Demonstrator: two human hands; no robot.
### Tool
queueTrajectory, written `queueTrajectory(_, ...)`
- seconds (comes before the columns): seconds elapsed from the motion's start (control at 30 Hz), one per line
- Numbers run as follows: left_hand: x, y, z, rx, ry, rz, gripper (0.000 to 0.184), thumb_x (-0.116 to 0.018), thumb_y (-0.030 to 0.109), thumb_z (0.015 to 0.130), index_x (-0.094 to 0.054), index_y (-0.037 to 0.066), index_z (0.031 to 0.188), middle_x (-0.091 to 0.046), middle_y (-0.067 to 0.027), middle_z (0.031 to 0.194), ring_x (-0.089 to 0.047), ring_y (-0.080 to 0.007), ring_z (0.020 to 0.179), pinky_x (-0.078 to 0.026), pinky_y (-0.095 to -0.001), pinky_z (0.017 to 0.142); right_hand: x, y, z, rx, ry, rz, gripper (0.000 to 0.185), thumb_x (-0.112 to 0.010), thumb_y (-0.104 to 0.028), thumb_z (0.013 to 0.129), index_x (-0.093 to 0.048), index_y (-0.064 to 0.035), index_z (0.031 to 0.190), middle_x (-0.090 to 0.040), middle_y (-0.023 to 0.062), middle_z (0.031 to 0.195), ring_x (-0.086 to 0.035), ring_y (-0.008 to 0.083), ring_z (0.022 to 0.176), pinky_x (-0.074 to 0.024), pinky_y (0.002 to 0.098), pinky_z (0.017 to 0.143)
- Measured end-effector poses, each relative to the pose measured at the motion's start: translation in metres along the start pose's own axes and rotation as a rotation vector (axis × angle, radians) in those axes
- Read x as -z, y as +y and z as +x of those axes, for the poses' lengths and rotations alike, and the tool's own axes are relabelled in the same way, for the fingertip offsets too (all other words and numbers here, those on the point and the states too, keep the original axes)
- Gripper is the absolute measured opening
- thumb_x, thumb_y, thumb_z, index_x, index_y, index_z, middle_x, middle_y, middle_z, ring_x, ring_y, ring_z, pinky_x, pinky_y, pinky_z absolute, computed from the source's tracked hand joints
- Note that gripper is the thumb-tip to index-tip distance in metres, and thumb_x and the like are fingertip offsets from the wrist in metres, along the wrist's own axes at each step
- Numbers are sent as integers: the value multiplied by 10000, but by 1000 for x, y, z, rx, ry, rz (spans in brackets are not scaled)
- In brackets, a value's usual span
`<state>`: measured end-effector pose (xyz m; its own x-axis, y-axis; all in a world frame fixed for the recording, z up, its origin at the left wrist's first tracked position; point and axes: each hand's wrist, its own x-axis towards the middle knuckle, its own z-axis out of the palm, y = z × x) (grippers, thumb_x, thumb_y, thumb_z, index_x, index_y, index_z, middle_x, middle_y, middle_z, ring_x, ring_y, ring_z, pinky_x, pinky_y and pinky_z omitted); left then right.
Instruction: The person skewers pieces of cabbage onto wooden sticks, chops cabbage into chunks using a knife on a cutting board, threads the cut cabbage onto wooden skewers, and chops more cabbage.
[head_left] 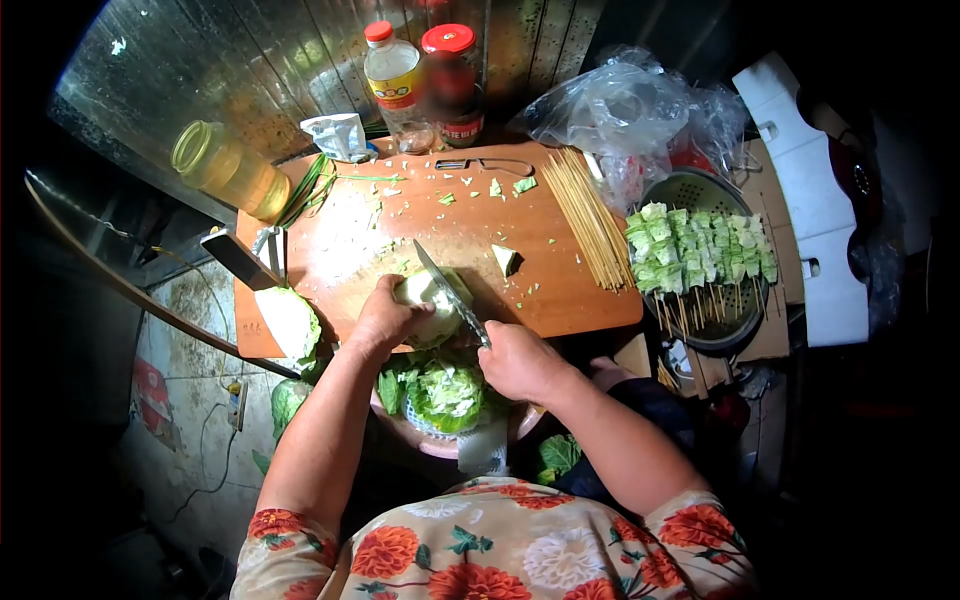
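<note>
My left hand (388, 318) is closed on a piece of cabbage (422, 292) at the front of the wooden board (350, 225). In my right hand (518, 360) is the handle of a knife (447, 285), its blade slanting up and left over the cabbage. Whether the blade has entered the cabbage I cannot tell. A small cabbage wedge (504, 260) lies to the right of the blade tip. Below the board's front edge, a pink basin (525, 425) holds cut cabbage leaves (447, 393). Another cabbage piece (290, 322) rests at the board's left front corner.
Bamboo skewers (588, 220) lie along the board's right side. Skewered cabbage leaves (700, 250) fill a colander (735, 190) farther right. At the back stand a bottle (391, 75) and a red-lidded jar (450, 85). A glass jar (232, 172) and a phone (240, 260) are at left.
</note>
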<state>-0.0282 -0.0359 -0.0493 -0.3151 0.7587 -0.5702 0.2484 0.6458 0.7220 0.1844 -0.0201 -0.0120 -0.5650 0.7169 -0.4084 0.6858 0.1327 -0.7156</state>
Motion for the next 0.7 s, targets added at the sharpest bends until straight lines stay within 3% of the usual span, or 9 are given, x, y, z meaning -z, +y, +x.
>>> queueTrajectory(0.23, -1, 0, -5, 17, -4, -67, 733, -801, 114, 699, -398, -45, 1290, -571, -219, 1143, -594, -281, 1000, -518, -348, 839, -30, 5, 30, -123, -33, -61, 234, -498, -196, 876, -519, 13, 979, -617, 259, 899, -595, 440, 884, -469, 494, 789)
queueTrajectory(0.3, 1, 2, -8, 56, -13, -183, 749, -797, 76, 685, -396, -25, 1310, -566, -212, 1155, -591, -276, 1002, -517, -343, 841, -37, 7, 30, -36, 6, -152, 233, -501, -195, 874, -519, 3, 995, -620, 255, 907, -594, 442, 881, -470, 495, 785)
queueTrajectory(0.5, 35, -11, 9, 39, 139, -317, 718, -707, -39, 679, -417, 15, 1334, -555, -201, 1205, -615, -276, 966, -526, -336, 804, -37, 10, 23, -17, 126, -10, 217, -512, -200, 872, -522, -6, 967, -610, 250, 849, -589, 441, 836, -460, 499, 741)
queueTrajectory(0.53, 44, -23, 23, 33, 229, -207, 680, -680, -28, 694, -434, 14, 1327, -572, -197, 1174, -632, -275, 916, -531, -341, 789, -35, 8, 20, 10, 158, -5, 219, -519, -206, 870, -524, -5, 957, -608, 248, 829, -588, 440, 826, -457, 497, 730)
queueTrajectory(0.57, 52, -49, 42, -24, 282, -116, 649, -680, 53, 718, -446, 16, 1322, -540, -210, 1216, -609, -294, 988, -510, -378, 853, -31, 4, 16, 10, 153, -5, 219, -519, -206, 870, -524, -5, 957, -608, 248, 829, -588, 440, 826, -457, 497, 730)
queueTrajectory(0.63, 53, -31, 32, -62, 473, 396, 654, -689, 141, 720, -455, 33, 1321, -474, -226, 1286, -521, -325, 1133, -429, -411, 975, -15, -6, 11, 64, 202, 41, 225, -537, -216, 865, -529, -6, 946, -604, 244, 799, -589, 437, 808, -456, 490, 703)
queueTrajectory(0.7, 38, -14, 17, -235, 625, 668, 641, -687, 197, 715, -476, 56, 1304, -419, -228, 1334, -409, -346, 1242, -333, -420, 1062, -2, -10, 8, 124, 316, 81, 211, -546, -202, 860, -533, 4, 906, -598, 236, 761, -598, 421, 758, -466, 454, 654)
